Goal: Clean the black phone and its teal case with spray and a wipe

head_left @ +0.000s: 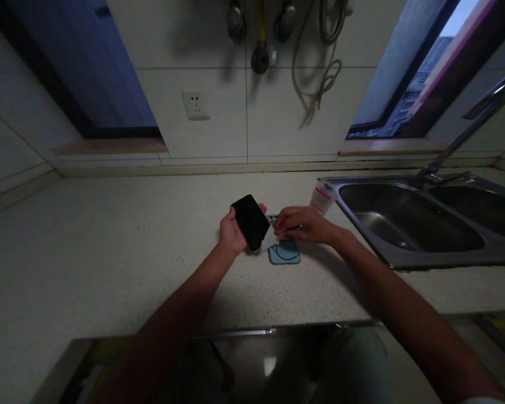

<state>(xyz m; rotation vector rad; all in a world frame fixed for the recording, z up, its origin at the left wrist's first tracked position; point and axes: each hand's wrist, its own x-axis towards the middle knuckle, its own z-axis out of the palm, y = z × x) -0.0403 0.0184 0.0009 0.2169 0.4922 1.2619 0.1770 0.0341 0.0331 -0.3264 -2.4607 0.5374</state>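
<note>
My left hand (232, 233) is wrapped round a smartphone (250, 221), its dark screen tilted up toward me above the counter. In my right hand (301, 224), the fingers pinch a crumpled white wipe (270, 240) at the phone's lower right edge. A light blue phone case (285, 253) with a dark ring on it lies on the counter beneath the right hand, partly covered by it. Just behind that hand stands a clear plastic cup (322, 197) with pink print.
A steel double sink (412, 216) with a tall faucet (471, 126) is set into the counter (151, 235) at the right. The tiled wall behind carries a socket (196, 105), valves and a looped hose (320, 84). The counter's front edge runs close to my body.
</note>
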